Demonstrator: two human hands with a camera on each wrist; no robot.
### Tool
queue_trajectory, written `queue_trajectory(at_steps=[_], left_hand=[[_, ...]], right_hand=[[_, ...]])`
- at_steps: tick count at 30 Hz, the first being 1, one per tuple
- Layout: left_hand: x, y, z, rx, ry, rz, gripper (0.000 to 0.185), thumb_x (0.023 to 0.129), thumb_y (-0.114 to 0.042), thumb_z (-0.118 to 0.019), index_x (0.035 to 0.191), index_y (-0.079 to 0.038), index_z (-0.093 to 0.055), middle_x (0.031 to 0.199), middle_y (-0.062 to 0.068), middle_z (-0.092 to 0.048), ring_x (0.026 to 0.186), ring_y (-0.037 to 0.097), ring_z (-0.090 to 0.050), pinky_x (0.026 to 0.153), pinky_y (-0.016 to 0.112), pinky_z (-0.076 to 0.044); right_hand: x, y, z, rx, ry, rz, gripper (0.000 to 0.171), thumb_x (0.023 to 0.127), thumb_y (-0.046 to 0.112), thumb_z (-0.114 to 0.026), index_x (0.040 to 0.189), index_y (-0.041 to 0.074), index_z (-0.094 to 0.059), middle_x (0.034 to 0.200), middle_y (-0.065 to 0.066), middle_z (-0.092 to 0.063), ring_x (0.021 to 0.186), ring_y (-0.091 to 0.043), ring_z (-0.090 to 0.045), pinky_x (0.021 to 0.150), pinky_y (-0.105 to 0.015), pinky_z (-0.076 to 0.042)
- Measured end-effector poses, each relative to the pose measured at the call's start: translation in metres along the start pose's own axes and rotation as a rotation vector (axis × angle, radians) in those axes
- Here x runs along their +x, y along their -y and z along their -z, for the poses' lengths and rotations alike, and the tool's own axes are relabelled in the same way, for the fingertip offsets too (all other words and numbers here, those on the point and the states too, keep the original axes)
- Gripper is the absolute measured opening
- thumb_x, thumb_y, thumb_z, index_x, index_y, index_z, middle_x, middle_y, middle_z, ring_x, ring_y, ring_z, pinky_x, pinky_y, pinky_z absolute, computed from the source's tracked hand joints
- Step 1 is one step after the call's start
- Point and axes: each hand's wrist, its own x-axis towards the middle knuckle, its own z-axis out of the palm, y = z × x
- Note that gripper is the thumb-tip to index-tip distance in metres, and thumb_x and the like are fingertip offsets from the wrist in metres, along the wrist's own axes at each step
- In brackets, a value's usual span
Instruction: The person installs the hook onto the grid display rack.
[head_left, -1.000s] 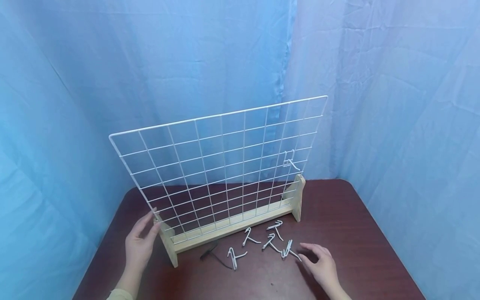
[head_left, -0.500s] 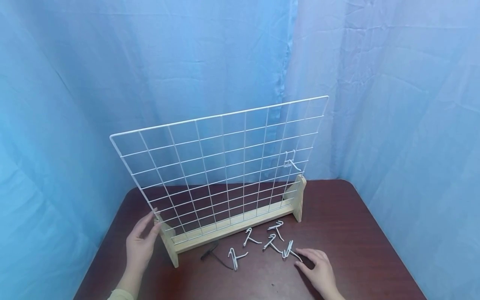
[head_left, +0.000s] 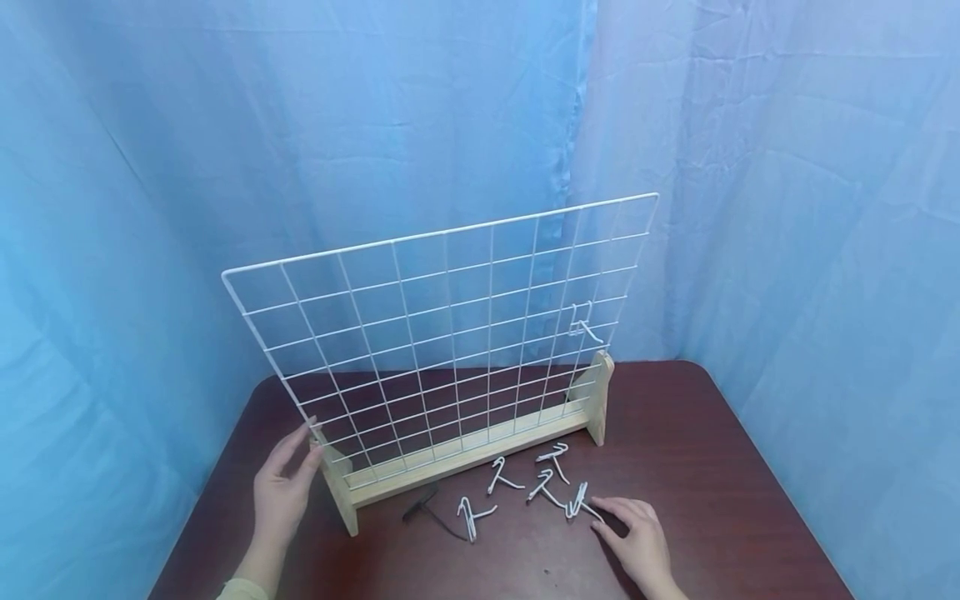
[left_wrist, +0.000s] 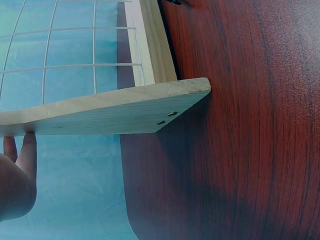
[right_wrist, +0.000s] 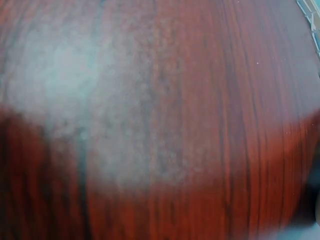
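Left hand, fingers straight and relaxed, resting against the left upright foot of the pale wooden stand; from the left wrist view, fingertips touching the flat side of that wooden foot, nothing clasped. Standing in the stand's slot: a white wire grid panel, upright and leaning slightly back, on a dark reddish-brown wooden table.

Right hand lying low on the table near the front right, fingers stretched out and loosely spread, fingertips just touching the nearest white bent-wire hook; no curl around it, no pinch visible. Right wrist view blurred, only wood grain of the table to be made out.

Scattered on the table in front of the stand's long base rail: four more white wire hooks, one at the far left of the group, one just before the rail, one further right near the rail, and one in the middle, close together but mostly apart from each other. Hung on the grid's right side, above the right wooden foot: another white wire hook. Near the left foot, on the table: a small black clip-like object, too small to identify. All around: blue fabric curtains.
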Motion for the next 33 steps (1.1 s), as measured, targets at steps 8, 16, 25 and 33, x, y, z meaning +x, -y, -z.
queue_trajectory(at_steps=[8, 16, 25, 33], left_hand=[[0.0003, 0.0015, -0.0009, 0.013, -0.007, -0.016, 0.039, 0.090, 0.005, -0.068, 0.129, 0.004, -0.061, 0.126, 0.003, -0.064, 0.117, -0.005, -0.051, 0.092, 0.013, -0.050], [-0.0009, -0.0024, -0.0004, 0.015, -0.005, -0.002, 0.039, 0.092, 0.003, -0.067, 0.130, 0.001, -0.062, 0.126, 0.001, -0.063, 0.116, -0.006, -0.050, 0.092, 0.012, -0.048], [-0.0011, -0.0019, -0.0005, -0.004, -0.005, 0.018, 0.039, 0.092, 0.002, -0.067, 0.131, 0.001, -0.061, 0.124, -0.008, -0.062, 0.116, -0.005, -0.050, 0.090, 0.011, -0.049], [-0.0010, -0.0012, -0.0008, 0.016, -0.006, 0.034, 0.039, 0.093, -0.001, -0.067, 0.132, -0.005, -0.063, 0.127, -0.005, -0.062, 0.117, -0.005, -0.049, 0.091, 0.010, -0.048]], right_hand=[[0.0001, -0.0001, -0.0017, -0.017, -0.003, -0.012, 0.044, 0.057, 0.004, -0.094, 0.097, 0.016, -0.080, 0.092, 0.004, -0.072, 0.091, -0.024, -0.059, 0.080, -0.031, -0.043], [-0.0017, -0.0027, -0.0036, -0.028, 0.001, -0.029, 0.038, 0.059, 0.008, -0.094, 0.094, 0.018, -0.081, 0.090, 0.006, -0.070, 0.091, -0.020, -0.056, 0.078, -0.029, -0.042], [-0.0005, -0.0004, -0.0046, -0.041, -0.015, -0.025, 0.037, 0.057, 0.007, -0.094, 0.090, 0.018, -0.081, 0.087, 0.008, -0.067, 0.088, -0.022, -0.058, 0.073, -0.029, -0.042], [-0.0006, 0.0016, -0.0072, -0.092, -0.010, -0.078, 0.033, 0.058, 0.010, -0.095, 0.086, 0.021, -0.081, 0.085, 0.010, -0.065, 0.088, -0.020, -0.057, 0.071, -0.035, -0.042]])
